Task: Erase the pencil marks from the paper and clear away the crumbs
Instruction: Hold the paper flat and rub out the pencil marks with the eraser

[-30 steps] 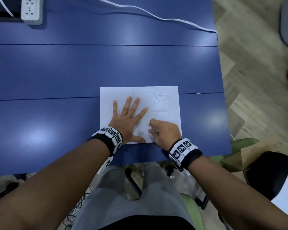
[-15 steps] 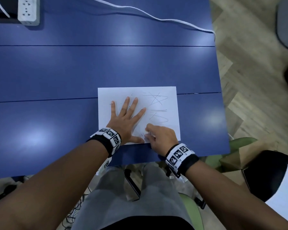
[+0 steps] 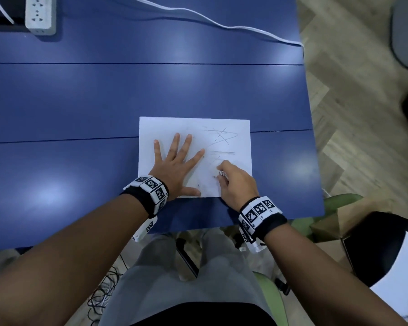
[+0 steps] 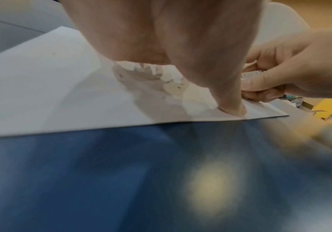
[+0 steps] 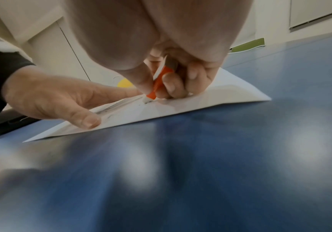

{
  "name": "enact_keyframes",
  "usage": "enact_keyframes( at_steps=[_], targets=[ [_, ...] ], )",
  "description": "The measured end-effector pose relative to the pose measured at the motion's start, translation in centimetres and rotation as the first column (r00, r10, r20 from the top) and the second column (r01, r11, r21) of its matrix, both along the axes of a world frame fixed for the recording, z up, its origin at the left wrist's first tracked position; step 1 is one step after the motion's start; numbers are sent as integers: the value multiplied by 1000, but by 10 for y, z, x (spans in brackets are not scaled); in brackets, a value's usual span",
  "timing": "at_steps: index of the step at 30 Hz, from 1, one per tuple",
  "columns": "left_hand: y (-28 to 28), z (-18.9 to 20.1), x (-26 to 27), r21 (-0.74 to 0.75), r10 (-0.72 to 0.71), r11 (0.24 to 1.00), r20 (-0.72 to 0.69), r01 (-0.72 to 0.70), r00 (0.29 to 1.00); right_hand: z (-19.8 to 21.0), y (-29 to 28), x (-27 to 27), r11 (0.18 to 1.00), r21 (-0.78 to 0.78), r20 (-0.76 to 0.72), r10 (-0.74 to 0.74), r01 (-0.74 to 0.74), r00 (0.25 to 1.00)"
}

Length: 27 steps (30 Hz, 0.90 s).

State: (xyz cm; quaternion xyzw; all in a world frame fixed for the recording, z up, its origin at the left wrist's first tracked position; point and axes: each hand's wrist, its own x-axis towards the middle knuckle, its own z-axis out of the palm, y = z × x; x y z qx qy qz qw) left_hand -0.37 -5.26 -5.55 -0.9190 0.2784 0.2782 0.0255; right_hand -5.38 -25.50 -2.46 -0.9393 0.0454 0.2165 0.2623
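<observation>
A white sheet of paper (image 3: 165,128) lies on the blue table (image 3: 127,95), with pencil scribbles (image 3: 220,136) on its right half. My left hand (image 3: 178,165) lies flat on the sheet's left half, fingers spread and pressing it down. My right hand (image 3: 233,182) pinches a small eraser (image 5: 158,83) in an orange and white sleeve, its white tip touching the paper near the lower right. In the left wrist view my left thumb (image 4: 230,100) presses near the paper's front edge, and the eraser (image 4: 251,73) shows in the right hand (image 4: 276,75). A few dark specks (image 3: 198,185) lie on the sheet.
A white power strip (image 3: 40,15) sits at the table's far left, and a white cable (image 3: 222,25) runs across the back to the right edge. The table's right edge (image 3: 312,137) drops to a wooden floor. A green chair (image 3: 339,201) stands at the right.
My right hand with the eraser slid left toward the left thumb, then back right and up the sheet. The left hand has stayed flat on the paper.
</observation>
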Motion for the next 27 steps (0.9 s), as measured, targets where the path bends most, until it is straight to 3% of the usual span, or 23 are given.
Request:
enact_keyframes(
  at_steps=[10, 15, 19, 23, 27],
  targets=[
    [-8, 0, -4, -57, 3, 998, -55, -6, 998, -1, 5, -7, 999, -32, 33, -3, 4, 999],
    [-9, -2, -2, -33, -2, 999, -58, 0, 998, 0, 12, -18, 983, -28, -64, 182, -184, 981],
    [-8, -2, -3, -36, 0, 999, -54, -2, 999, 0, 4, -2, 996, -72, 23, 45, -44, 999],
    [-9, -3, -3, -40, -2, 999, -56, 0, 998, 2, 15, -18, 979, -16, -69, 204, -205, 977],
    [-9, -3, -3, -51, 4, 999, -57, -7, 998, -2, 8, -6, 993, -57, -33, 100, -101, 994]
  ],
)
